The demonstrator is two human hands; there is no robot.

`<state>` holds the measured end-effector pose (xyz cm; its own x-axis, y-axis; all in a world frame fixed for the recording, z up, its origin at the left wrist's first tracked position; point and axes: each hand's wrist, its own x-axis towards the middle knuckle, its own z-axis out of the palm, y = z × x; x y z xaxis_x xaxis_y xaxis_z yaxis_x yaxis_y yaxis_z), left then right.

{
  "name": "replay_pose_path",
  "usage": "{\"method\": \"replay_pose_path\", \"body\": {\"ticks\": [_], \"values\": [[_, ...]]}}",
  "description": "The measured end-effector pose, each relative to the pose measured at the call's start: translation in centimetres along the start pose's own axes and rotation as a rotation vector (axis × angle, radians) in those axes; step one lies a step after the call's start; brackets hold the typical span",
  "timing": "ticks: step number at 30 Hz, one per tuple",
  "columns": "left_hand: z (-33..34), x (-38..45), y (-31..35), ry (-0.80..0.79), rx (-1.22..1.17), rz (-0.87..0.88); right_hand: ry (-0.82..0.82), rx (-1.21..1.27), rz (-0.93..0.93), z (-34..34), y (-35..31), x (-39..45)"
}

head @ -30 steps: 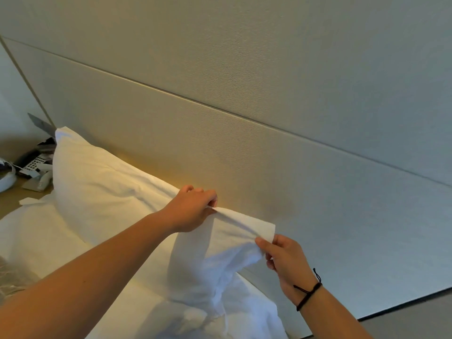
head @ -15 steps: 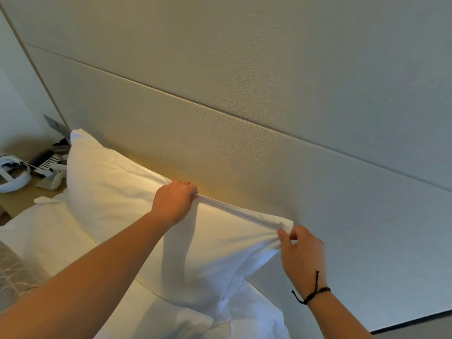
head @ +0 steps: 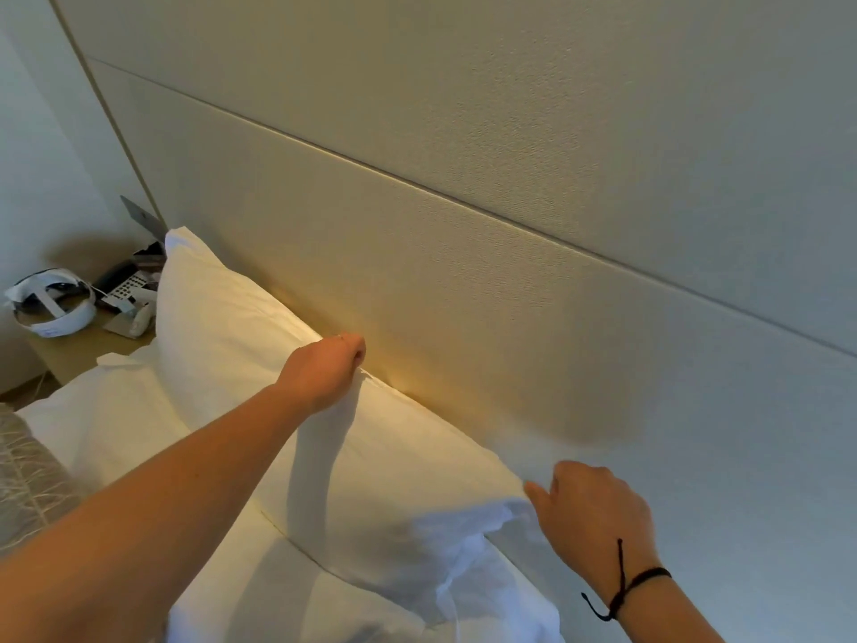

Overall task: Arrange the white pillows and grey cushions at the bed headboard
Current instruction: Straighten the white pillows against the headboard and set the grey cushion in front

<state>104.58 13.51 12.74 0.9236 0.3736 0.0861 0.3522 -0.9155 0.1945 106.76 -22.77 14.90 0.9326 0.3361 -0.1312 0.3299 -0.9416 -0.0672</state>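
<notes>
Left hand [head: 324,368]: fingers curled over the pillow [head: 278,387] top edge, tips hidden.
Right hand [head: 589,517]: fingers loosely curled beside the pillow corner; grip unclear.

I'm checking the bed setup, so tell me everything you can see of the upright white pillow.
The pillow is white, in a smooth fabric case with soft creases. It stands on its long edge, leaning against the beige headboard, on the white bedding. The left hand grips its top edge near the middle. The right hand is at its right corner, where loose case fabric bunches; whether it pinches the corner is unclear. Its left end reaches the nightstand side.
</notes>
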Motion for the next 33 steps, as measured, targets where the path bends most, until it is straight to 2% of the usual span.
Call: {"method": "replay_pose_path", "body": {"ticks": [4, 9, 13, 18, 22, 24, 27, 31, 33], "values": [[1.1, 0.2, -1.4, -0.018, 0.089, 0.096, 0.079, 0.179, -0.218, -0.8, -5.1, 1.7], [1.7, 0.9, -3.5, -0.072, 0.197, 0.130, -0.108, 0.506, -0.441, 0.3, -12.5, 7.7], [1.6, 1.5, -5.9, -0.133, 0.228, 0.093, -0.215, 0.645, -0.438, 2.6, -18.8, 13.2], [0.9, 2.6, -8.7, -0.177, 0.245, 0.081, -0.464, 0.723, -0.403, 5.2, -26.4, 18.0], [0.5, 3.7, -11.1, -0.171, 0.236, 0.055, -0.526, 0.883, -0.288, 5.5, -30.8, 20.3], [0.3, 4.2, -12.3, -0.122, 0.196, 0.052, -0.473, 0.920, -0.274, 4.9, -32.4, 20.9], [0.3, 5.3, -14.1, -0.020, 0.158, 0.023, -0.307, 0.851, -0.342, 3.4, -33.4, 21.2], [-0.1, 7.7, -16.5, -0.072, 0.159, -0.102, -0.149, 0.552, -0.607, 1.1, -33.9, 21.1], [-0.6, 9.0, -17.1, -0.098, 0.239, -0.076, -0.049, 0.399, -0.702, 0.0, -34.0, 21.2]]}}
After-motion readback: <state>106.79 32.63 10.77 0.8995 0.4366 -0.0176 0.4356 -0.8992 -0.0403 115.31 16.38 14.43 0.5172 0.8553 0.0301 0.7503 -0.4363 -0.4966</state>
